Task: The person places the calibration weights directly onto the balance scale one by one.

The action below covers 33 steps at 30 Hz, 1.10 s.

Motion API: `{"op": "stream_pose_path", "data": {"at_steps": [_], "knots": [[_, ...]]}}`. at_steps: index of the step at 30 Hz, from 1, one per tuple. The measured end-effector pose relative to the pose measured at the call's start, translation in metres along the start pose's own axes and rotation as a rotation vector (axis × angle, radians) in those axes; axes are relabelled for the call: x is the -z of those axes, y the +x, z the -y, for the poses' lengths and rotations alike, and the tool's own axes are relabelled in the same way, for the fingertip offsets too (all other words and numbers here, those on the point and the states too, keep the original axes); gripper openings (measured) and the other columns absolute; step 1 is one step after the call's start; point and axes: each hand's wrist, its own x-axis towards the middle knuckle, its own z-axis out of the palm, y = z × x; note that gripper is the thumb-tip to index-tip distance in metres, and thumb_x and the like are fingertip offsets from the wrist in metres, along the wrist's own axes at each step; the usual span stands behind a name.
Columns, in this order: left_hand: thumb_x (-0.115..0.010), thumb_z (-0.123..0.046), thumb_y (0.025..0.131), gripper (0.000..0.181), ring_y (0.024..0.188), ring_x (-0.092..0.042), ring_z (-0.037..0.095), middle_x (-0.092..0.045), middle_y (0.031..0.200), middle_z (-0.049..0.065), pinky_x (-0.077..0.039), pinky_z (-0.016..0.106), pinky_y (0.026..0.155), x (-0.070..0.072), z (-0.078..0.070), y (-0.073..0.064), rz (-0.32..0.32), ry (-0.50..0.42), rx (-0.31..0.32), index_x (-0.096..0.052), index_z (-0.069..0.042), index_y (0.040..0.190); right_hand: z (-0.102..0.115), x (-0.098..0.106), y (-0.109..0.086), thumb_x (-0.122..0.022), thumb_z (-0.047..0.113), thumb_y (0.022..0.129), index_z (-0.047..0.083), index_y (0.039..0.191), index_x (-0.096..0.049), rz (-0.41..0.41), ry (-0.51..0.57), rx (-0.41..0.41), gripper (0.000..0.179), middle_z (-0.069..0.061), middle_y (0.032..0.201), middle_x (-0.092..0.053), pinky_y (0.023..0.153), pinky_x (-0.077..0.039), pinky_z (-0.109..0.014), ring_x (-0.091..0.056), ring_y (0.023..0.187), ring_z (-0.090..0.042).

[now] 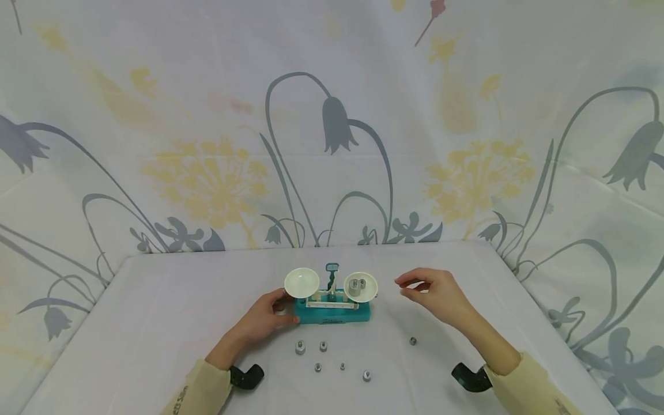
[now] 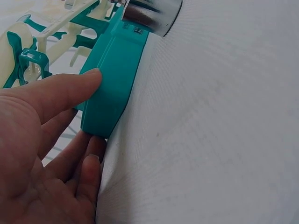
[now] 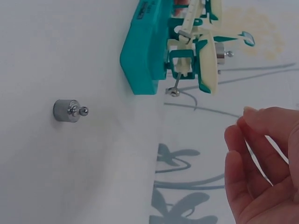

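Observation:
My left hand (image 1: 264, 316) grips the left end of a teal balance scale (image 1: 332, 314), the thumb on its front and the fingers at its end and behind. In the left wrist view, the thumb lies on the teal base (image 2: 114, 79). The right pan (image 1: 369, 297) bears metal weights (image 1: 355, 286), while the left pan (image 1: 302, 283) holds nothing. Apart from the scale, to the right of that loaded pan, my right hand (image 1: 438, 294) hovers over the table. Its fingers (image 3: 238, 175) are loosely bent, with nothing between them and the thumb.
Several metal weights, among them a larger one (image 1: 300, 347), stand on the white cloth in front of the scale. A single weight (image 1: 412, 341) stands farther right, below my right hand. A flower-patterned curtain (image 1: 332, 173) hangs behind the table (image 1: 171, 323).

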Motion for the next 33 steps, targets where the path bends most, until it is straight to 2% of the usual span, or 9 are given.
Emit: {"op": "stream_pose_path", "data": {"at_steps": [11,25,33], "knots": [[-0.081,-0.012,0.082,0.058,0.127,-0.052,0.032,-0.059,0.132,0.012,-0.041,0.048,0.108,0.0,0.001,0.0,-0.003,0.002,-0.001,-0.056,0.0,0.134,-0.01,0.003,-0.017,-0.077,0.006,0.087,0.01,0.103,-0.075,-0.002,0.02,-0.01,0.017,-0.009,0.104,-0.073,0.072,-0.058,-0.026,-0.071,0.086,-0.02],[-0.081,-0.014,0.082,0.057,0.126,-0.051,0.031,-0.06,0.131,0.011,-0.041,0.048,0.108,-0.001,0.002,0.001,0.004,0.007,-0.013,-0.057,-0.001,0.133,-0.026,-0.001,-0.033,-0.078,0.005,0.085,0.005,0.101,-0.075,-0.024,0.029,-0.012,0.016,-0.002,0.099,-0.074,0.072,-0.058,-0.026,-0.07,0.086,-0.014],[-0.081,-0.016,0.083,0.056,0.126,-0.051,0.031,-0.06,0.13,0.01,-0.04,0.048,0.108,0.0,0.002,0.0,0.01,0.023,-0.012,-0.058,-0.002,0.132,-0.038,-0.005,-0.041,-0.076,0.005,0.087,0.006,0.1,-0.075,0.068,0.069,-0.016,0.013,-0.006,0.096,-0.074,0.073,-0.057,-0.026,-0.068,0.086,-0.009]]}}
